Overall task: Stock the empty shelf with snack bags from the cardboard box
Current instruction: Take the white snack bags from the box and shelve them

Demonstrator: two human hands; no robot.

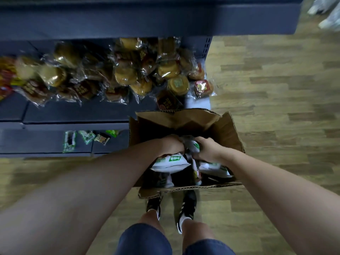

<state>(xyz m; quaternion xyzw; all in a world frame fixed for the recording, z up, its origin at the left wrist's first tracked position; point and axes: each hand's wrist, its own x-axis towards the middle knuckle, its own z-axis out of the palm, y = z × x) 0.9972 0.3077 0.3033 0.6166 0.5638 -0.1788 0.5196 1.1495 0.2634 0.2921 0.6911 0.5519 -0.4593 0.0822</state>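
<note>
Cardboard walls of the box [226, 129] stand open on the wood floor [276, 89], flaps folded outward, its far edge just in front of the dark shelf unit and its near edge right above our shoes [187, 207]. Both our hands are down inside the box. Our left hand [170, 146] is curled over a white-and-green snack bag [171, 161], gripping its top; our right hand [208, 149] is clenched on another bag [195, 145] near the middle of the box. More bags lie below them toward the near wall, blurred.

To the left of the box, the low shelf [36, 142] carries only a few small green packets [70, 141] near its right end, with bare dark surface on either side of them. The shelf above [73, 111] holds a heap of wrapped pastries [127, 74], leaving a bare strip along its front edge; the heap reaches to the shelf's right end, just beyond the box's far flap. To the right of the box we see bare floor, with pale wrapped items [327, 13] in the far corner
</note>
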